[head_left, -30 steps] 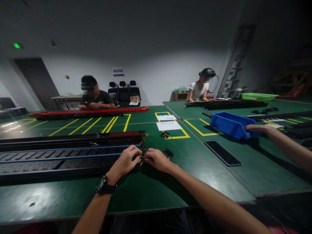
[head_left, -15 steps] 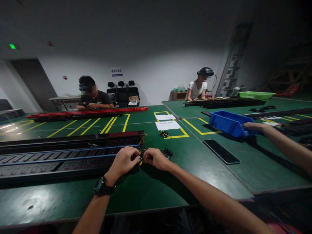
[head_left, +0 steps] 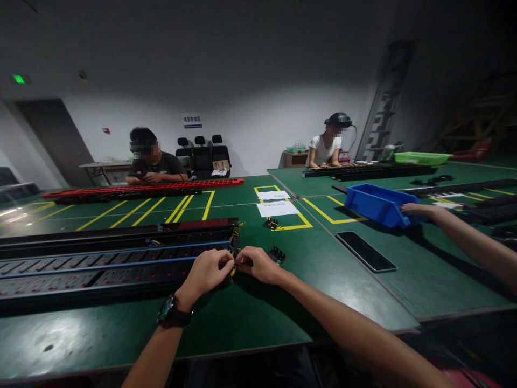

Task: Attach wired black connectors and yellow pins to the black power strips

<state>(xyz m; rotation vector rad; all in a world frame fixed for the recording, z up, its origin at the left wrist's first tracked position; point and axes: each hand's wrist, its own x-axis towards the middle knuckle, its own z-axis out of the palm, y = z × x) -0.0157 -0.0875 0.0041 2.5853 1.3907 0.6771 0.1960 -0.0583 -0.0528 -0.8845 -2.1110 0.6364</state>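
Note:
A long black power strip with red switches and blue wires lies across the green table in front of me. My left hand, with a watch on its wrist, pinches the strip's right end, where yellow wires stick out. My right hand meets it fingertip to fingertip and pinches the same wires. What sits between the fingertips is hidden. A small black part lies on the table just right of my right hand.
A dark phone lies flat to the right. A co-worker's hand rests on a blue bin. Two white papers sit in a yellow-marked square. Far off, two seated people work beside a red strip and black strips.
My hands stay together at the strip's end, fingers shifting only slightly. The view has drifted a little; the co-worker's hand remains on the blue bin.

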